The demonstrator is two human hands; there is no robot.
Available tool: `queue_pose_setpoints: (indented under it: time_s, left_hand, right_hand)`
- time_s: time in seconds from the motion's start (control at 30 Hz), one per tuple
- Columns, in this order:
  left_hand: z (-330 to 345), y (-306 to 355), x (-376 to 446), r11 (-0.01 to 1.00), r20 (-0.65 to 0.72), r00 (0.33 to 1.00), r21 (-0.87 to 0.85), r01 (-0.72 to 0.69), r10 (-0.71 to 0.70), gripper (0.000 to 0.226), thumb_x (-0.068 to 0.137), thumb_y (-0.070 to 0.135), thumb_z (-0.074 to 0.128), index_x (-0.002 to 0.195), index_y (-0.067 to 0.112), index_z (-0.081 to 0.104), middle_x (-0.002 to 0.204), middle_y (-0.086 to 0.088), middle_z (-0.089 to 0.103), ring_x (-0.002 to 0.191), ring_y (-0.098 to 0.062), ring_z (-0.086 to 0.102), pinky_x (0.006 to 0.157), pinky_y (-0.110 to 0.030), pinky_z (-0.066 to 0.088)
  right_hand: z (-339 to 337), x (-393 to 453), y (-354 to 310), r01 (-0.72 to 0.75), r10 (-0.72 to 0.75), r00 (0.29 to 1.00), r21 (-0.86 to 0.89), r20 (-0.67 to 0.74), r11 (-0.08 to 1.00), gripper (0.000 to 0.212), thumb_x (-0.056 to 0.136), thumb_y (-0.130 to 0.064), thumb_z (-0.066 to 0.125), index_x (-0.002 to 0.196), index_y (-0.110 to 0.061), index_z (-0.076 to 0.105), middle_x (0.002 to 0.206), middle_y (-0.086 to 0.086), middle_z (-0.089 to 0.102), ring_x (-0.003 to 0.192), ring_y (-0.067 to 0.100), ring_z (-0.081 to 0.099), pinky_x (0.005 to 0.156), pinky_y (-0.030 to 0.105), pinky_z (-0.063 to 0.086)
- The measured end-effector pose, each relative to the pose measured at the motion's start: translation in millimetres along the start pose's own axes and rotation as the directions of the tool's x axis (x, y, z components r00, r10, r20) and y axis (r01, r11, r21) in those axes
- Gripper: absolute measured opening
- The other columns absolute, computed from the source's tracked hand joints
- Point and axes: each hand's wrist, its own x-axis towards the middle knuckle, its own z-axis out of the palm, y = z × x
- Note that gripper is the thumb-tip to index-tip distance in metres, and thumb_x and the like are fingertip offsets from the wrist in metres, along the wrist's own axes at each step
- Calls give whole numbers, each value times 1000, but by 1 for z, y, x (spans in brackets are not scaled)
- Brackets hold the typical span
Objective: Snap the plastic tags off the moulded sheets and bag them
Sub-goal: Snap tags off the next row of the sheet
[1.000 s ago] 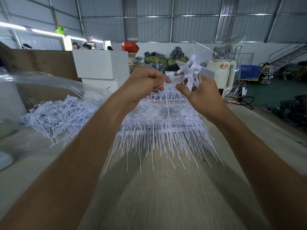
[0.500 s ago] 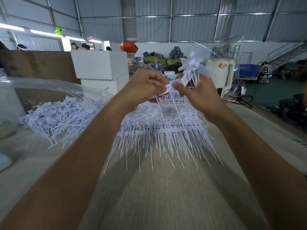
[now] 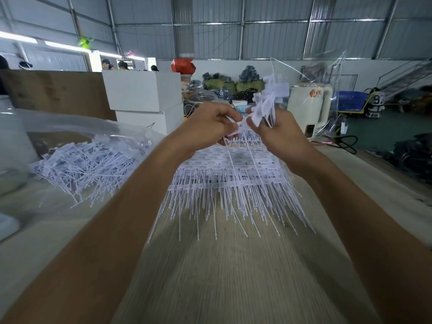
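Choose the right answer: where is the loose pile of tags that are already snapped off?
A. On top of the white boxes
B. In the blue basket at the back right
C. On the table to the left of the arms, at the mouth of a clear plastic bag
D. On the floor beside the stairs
C: the loose tags lie heaped on the table left of the arms, with the clear plastic bag arching over them.

Tags point(image 3: 265, 99): white moulded plastic, smooth, thin stems. Moulded sheets point(image 3: 231, 174): same white plastic, matt. Bag point(image 3: 70, 127) along the tabletop's left edge: clear plastic film, glossy, creased. Tabletop point(image 3: 233, 277): pale wood, matt, fine grain. Roof point(image 3: 257, 24): corrugated metal, dull grey.
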Motion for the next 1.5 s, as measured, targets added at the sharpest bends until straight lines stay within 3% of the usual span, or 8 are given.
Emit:
queue_pose_setpoints:
  time_s: [0.1, 0.27, 0.4, 0.67, 0.93, 1.17, 1.3, 1.5]
  left_hand:
    - [-2, -1, 1, 1000, -17, 1000, 16, -18, 19, 23, 94, -1, 63, 114, 6, 72, 87, -6, 69, 77, -12, 65, 76, -27, 57]
    - [-3, -3, 1, 999, -76, 996, -21, -43, 42, 13, 90, -1, 70, 101, 4, 75, 75, -1, 72, 69, -9, 69, 77, -27, 60]
    - [-4, -1, 1, 987, -112, 990, -121, -101, 88, 9, 86, -5, 72, 85, 3, 75, 68, 5, 73, 68, -8, 70, 67, -20, 57]
    - [1, 1, -2, 976, -41, 984, -131, -175, 171, 4, 96, 7, 66, 95, 4, 67, 98, -16, 70, 71, -22, 71, 61, -41, 63]
    - [2, 0, 1, 980, -94, 986, -130, -148, 136, 9, 94, 9, 68, 100, 5, 63, 97, -16, 69, 63, -27, 72, 54, -34, 59]
    - [0, 4, -2, 963, -158, 973, -184, -196, 167, 13, 99, 12, 62, 103, 0, 66, 76, -16, 72, 57, -22, 67, 55, -35, 60]
    - [-1, 10, -1, 954, -243, 957, -213, -212, 159, 13, 100, 14, 60, 98, 7, 70, 57, -3, 65, 50, -22, 57, 45, -26, 47]
    - [-1, 9, 3, 947, -246, 968, -298, -115, 40, 29, 93, 8, 61, 74, 23, 76, 52, -6, 57, 47, -19, 45, 46, -22, 34]
  right_hand:
    - [-2, 1, -3, -6, 8, 999, -42, 41, 999, 22, 92, -10, 68, 110, -23, 66, 92, -16, 69, 82, -3, 63, 71, 16, 47]
    - [-3, -1, -6, 62, -93, 990, -273, -102, 960, 20, 87, 1, 59, 91, -18, 64, 71, -3, 56, 59, 15, 49, 62, 31, 41]
    - [-3, -2, -15, 53, -59, 976, -36, -212, 998, 14, 102, -27, 57, 95, -22, 69, 94, 22, 70, 71, 32, 63, 65, 47, 52]
    - [0, -6, -13, -12, 12, 1000, -31, 3, 999, 55, 101, -49, 53, 80, 2, 55, 66, 13, 38, 63, 20, 34, 62, 37, 28]
    - [-1, -11, -20, 101, -100, 994, -33, 40, 994, 27, 97, -40, 65, 110, -18, 71, 100, 13, 72, 93, 29, 67, 87, 52, 53]
    - [-5, 1, -14, -55, 80, 993, 250, -91, 967, 22, 93, -31, 72, 104, -15, 61, 72, -13, 57, 57, 2, 50, 56, 22, 37]
    - [-10, -1, -13, -27, 22, 1000, 259, 22, 966, 19, 93, -26, 72, 103, -14, 61, 69, -10, 59, 48, 0, 48, 46, 16, 36]
    - [-7, -7, -14, 120, -118, 991, -40, 60, 992, 10, 95, -25, 70, 93, -16, 69, 80, 8, 72, 73, 23, 69, 71, 42, 57]
